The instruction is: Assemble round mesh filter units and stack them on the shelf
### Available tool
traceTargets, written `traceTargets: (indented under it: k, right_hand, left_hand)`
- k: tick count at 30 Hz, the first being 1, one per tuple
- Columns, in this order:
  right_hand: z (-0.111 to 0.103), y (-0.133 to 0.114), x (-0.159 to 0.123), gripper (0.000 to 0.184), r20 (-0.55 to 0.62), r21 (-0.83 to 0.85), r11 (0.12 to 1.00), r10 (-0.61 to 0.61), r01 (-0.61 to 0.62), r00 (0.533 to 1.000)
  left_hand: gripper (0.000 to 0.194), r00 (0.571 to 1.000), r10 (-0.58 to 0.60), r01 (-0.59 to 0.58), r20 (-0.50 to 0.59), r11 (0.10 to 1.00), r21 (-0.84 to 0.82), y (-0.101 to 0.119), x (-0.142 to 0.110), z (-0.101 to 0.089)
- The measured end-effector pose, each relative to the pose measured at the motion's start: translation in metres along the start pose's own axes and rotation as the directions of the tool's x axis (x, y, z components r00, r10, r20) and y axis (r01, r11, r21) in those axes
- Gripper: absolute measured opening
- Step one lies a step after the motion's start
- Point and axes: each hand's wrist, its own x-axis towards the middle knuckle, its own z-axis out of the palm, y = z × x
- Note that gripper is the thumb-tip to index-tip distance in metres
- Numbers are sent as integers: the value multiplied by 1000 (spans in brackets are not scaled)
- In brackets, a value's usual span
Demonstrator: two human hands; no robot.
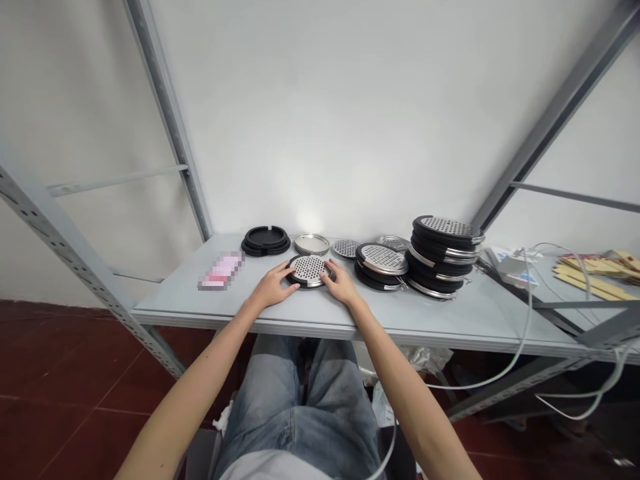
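Note:
A round perforated metal grille (307,267) with a black ring around it lies flat on the grey shelf table, straight in front of me. My left hand (274,285) grips its left edge, thumb at the near side and fingers along the rim. On the opposite edge, my right hand (341,281) is closed with fingertips on the rim and the perforated face. Behind it are a stack of black rings (265,239), some silver metal rings (311,244) and loose perforated discs (346,249).
Right of my hands stand a short stack of ringed grilles (383,259) and a taller stack (445,257). A blurred pink object (221,270) lies at left. Metal shelf posts (170,120) frame the table (200,303). A white cable (525,327) hangs at right near yellow strips (595,277).

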Motion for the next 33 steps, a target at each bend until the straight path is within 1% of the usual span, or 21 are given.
traceTargets:
  k: [2, 4, 9, 13, 21, 28, 33]
  right_hand:
    - [-1, 0, 0, 53, -49, -19, 1000, 13, -14, 999]
    - [-1, 0, 0, 49, -82, -32, 999, 11, -13, 997]
    - [-3, -3, 0, 42, -111, -39, 999, 5, -9, 994]
    - [-5, -5, -1, 41, -99, -15, 1000, -3, 1, 995]
    - [-5, -2, -1, 39, -87, 50, 999, 15, -11, 996]
    - [-3, -2, 0, 40, -83, 45, 999, 14, -10, 996]
    - [-2, 0, 0, 44, -87, 6, 1000, 11, -10, 996]
  left_hand:
    - [62, 1000, 5, -5, -21, 1000, 30, 0, 1, 0]
    - [66, 1000, 4, -3, -20, 999, 48, -2, 1, 1]
    - [69, 1000, -11, 11, 0, 1000, 29, -6, 2, 4]
    - [70, 1000, -9, 9, 6, 1000, -10, -7, 2, 3]
    - [65, 1000, -8, 9, 27, 999, -54, -9, 1, 1]
    - [61, 999, -24, 24, 29, 999, -25, -9, 1, 2]
    - [60, 1000, -1, 1, 20, 1000, 10, -9, 2, 2]
